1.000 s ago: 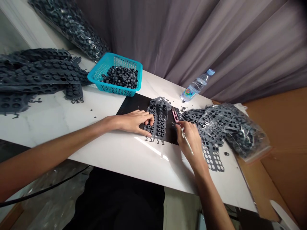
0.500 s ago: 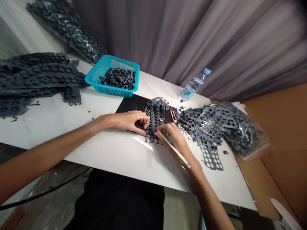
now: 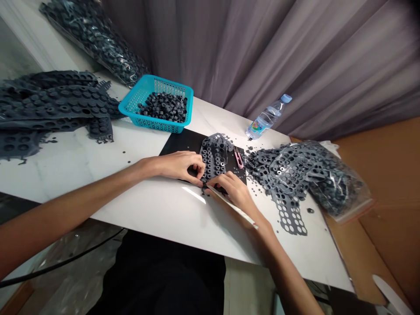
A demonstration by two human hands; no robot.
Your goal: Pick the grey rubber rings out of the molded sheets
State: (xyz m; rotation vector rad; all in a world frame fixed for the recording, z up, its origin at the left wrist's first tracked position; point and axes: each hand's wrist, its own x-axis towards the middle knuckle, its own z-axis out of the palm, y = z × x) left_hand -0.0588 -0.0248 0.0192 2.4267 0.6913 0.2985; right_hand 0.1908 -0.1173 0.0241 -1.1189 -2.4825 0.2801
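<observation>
A dark grey rubber sheet (image 3: 215, 154) studded with small rings lies on a black mat (image 3: 183, 142) in the middle of the white table (image 3: 98, 166). My left hand (image 3: 182, 165) pinches the sheet's near left edge, fingers closed on it. My right hand (image 3: 234, 188) presses on the sheet's near right corner and holds a thin white stick (image 3: 241, 210) that points back toward my wrist. A small pink cutter (image 3: 239, 158) lies on the mat just right of the sheet.
A turquoise basket (image 3: 139, 94) with several loose black rings stands behind the mat. Stacked rubber sheets (image 3: 49, 105) cover the left. Punched-out sheets (image 3: 288, 175) and a plastic bag of scraps (image 3: 341, 188) lie right. A water bottle (image 3: 267, 117) lies by the curtain.
My right hand moved left from beside the pink cutter onto the sheet's near edge, the stick swinging to point along my wrist. My left hand shifted slightly to pinch the sheet.
</observation>
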